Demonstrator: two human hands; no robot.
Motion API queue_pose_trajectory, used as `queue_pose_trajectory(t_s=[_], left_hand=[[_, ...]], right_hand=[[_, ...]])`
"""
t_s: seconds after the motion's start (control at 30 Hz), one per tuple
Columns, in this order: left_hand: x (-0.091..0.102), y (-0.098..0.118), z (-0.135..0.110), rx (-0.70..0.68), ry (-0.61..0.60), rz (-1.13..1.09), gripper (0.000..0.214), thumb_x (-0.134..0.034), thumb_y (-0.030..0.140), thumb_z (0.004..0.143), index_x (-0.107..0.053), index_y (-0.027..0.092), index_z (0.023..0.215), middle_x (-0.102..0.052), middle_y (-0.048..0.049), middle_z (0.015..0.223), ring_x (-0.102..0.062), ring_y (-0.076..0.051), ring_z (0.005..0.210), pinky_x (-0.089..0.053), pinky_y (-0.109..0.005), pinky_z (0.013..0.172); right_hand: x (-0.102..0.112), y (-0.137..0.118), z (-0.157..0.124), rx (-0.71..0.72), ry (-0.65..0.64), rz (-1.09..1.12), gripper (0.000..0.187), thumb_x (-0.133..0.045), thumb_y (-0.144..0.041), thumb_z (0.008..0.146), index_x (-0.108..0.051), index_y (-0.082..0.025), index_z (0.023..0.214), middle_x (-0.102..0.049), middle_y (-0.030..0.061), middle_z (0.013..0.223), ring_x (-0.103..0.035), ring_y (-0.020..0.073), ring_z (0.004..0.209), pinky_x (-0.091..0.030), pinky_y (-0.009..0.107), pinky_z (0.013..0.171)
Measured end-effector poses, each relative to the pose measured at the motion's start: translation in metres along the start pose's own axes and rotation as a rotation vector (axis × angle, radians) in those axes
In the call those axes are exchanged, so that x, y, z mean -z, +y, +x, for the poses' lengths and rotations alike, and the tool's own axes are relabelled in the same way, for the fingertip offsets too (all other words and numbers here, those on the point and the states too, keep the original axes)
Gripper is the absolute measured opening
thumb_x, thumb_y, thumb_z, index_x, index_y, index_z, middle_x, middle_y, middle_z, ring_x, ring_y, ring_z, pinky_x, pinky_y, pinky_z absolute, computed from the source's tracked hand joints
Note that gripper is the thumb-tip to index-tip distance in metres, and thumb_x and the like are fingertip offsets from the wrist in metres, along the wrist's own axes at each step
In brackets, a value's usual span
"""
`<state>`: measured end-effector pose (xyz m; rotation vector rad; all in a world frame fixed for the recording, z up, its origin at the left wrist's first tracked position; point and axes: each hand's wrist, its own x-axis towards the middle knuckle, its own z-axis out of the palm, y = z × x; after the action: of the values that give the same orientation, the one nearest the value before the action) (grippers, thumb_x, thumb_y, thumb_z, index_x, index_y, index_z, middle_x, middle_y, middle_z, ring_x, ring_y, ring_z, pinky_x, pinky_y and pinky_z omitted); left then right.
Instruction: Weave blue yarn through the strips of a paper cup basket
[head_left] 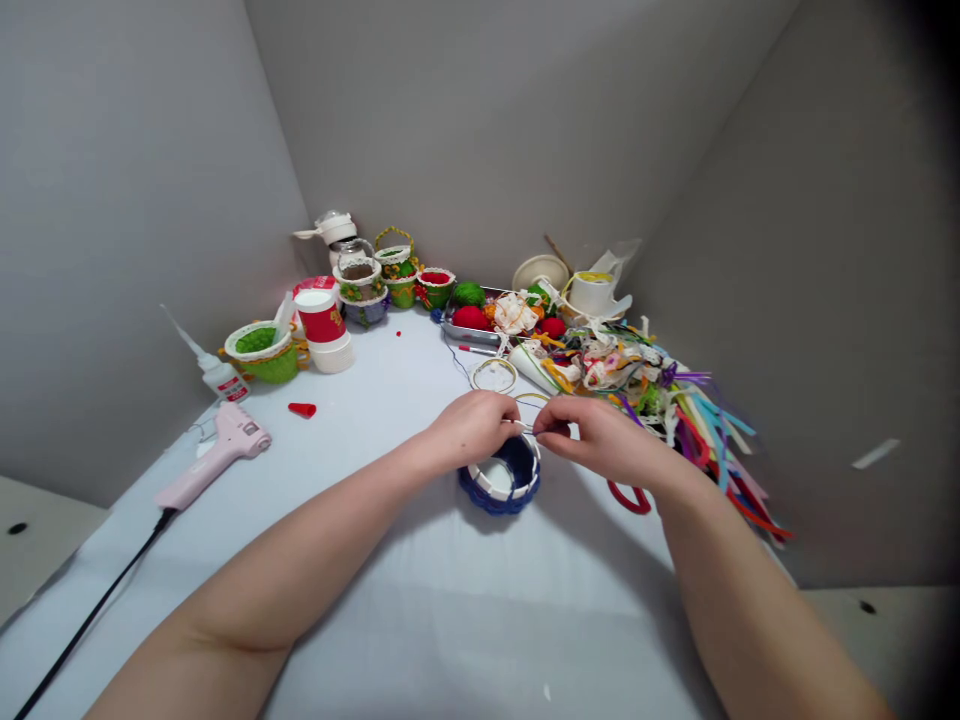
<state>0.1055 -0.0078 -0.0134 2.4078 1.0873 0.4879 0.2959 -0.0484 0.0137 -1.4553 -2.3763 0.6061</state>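
Observation:
A small round basket wrapped in dark blue yarn, with a white strip along its rim, rests on the table between my hands. My left hand is closed at the basket's far rim, and its fingertips are partly hidden. Just right of it, my right hand pinches a thin blue yarn strand over the rim. From a blue yarn ball at the back, a loose dark strand trails toward my hands. Behind them lies a pale ring.
A pink glue gun, a glue bottle and a red cap lie left. Finished small baskets stand behind. At the back is a tray of yarn balls. Tangled ribbons and red scissors handles lie right.

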Motion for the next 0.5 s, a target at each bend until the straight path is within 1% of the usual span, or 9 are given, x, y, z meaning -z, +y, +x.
queue_pose_trajectory(t_s=[0.07, 0.17, 0.27, 0.33, 0.37, 0.47, 0.5], left_hand=[[0.0, 0.0, 0.0, 0.003, 0.004, 0.001, 0.016, -0.054, 0.026, 0.079, -0.068, 0.019, 0.077, -0.068, -0.0025, 0.075, -0.059, -0.016, 0.072, -0.041, -0.025, 0.064], [-0.001, 0.0, 0.0, 0.012, 0.013, 0.021, 0.017, -0.054, 0.028, 0.079, -0.068, 0.019, 0.077, -0.069, -0.0035, 0.077, -0.059, -0.017, 0.071, -0.042, -0.025, 0.065], [-0.002, 0.0, 0.0, 0.022, 0.02, 0.051, 0.017, -0.052, 0.023, 0.077, -0.068, 0.018, 0.076, -0.069, -0.0041, 0.076, -0.059, -0.018, 0.071, -0.042, -0.026, 0.064], [-0.003, -0.001, 0.001, 0.019, 0.024, 0.058, 0.018, -0.05, 0.019, 0.075, -0.068, 0.018, 0.076, -0.07, -0.0041, 0.077, -0.06, -0.018, 0.072, -0.042, -0.026, 0.064], [-0.002, -0.001, 0.001, 0.018, 0.024, 0.057, 0.018, -0.05, 0.019, 0.074, -0.068, 0.018, 0.077, -0.07, -0.0041, 0.078, -0.06, -0.018, 0.073, -0.042, -0.026, 0.064], [0.0, 0.0, 0.001, 0.025, 0.008, 0.039, 0.018, -0.051, 0.022, 0.074, -0.068, 0.018, 0.077, -0.07, -0.004, 0.079, -0.06, -0.017, 0.074, -0.042, -0.025, 0.063], [0.0, 0.0, 0.0, 0.029, 0.003, 0.031, 0.018, -0.051, 0.023, 0.074, -0.068, 0.017, 0.077, -0.07, -0.0036, 0.079, -0.06, -0.017, 0.073, -0.042, -0.025, 0.062]], right_hand=[[-0.002, -0.006, 0.001, -0.026, 0.045, -0.009, 0.013, -0.053, -0.024, 0.08, -0.065, -0.019, 0.079, -0.065, 0.0006, 0.072, -0.055, 0.0137, 0.063, -0.038, 0.024, 0.058], [-0.01, -0.013, 0.005, -0.115, 0.117, -0.013, 0.014, -0.054, -0.027, 0.079, -0.065, -0.019, 0.073, -0.064, -0.0005, 0.065, -0.053, 0.0131, 0.058, -0.035, 0.024, 0.053], [-0.021, -0.017, 0.009, -0.158, 0.2, -0.03, 0.014, -0.057, -0.027, 0.078, -0.064, -0.019, 0.07, -0.064, -0.0001, 0.064, -0.053, 0.013, 0.058, -0.034, 0.024, 0.053], [-0.026, -0.02, 0.009, -0.111, 0.236, -0.089, 0.012, -0.058, -0.025, 0.079, -0.064, -0.018, 0.071, -0.064, 0.0013, 0.068, -0.054, 0.0138, 0.062, -0.035, 0.024, 0.056], [-0.026, -0.021, 0.009, -0.059, 0.228, -0.125, 0.011, -0.057, -0.023, 0.08, -0.065, -0.019, 0.073, -0.064, 0.0021, 0.07, -0.054, 0.0144, 0.065, -0.035, 0.024, 0.058], [-0.021, -0.026, 0.003, 0.134, 0.113, -0.209, 0.012, -0.056, -0.018, 0.083, -0.068, -0.019, 0.082, -0.062, 0.0039, 0.078, -0.055, 0.0159, 0.074, -0.038, 0.025, 0.064], [-0.018, -0.027, 0.001, 0.176, 0.071, -0.228, 0.013, -0.055, -0.017, 0.083, -0.069, -0.02, 0.084, -0.062, 0.0044, 0.08, -0.055, 0.0162, 0.076, -0.038, 0.025, 0.066]])
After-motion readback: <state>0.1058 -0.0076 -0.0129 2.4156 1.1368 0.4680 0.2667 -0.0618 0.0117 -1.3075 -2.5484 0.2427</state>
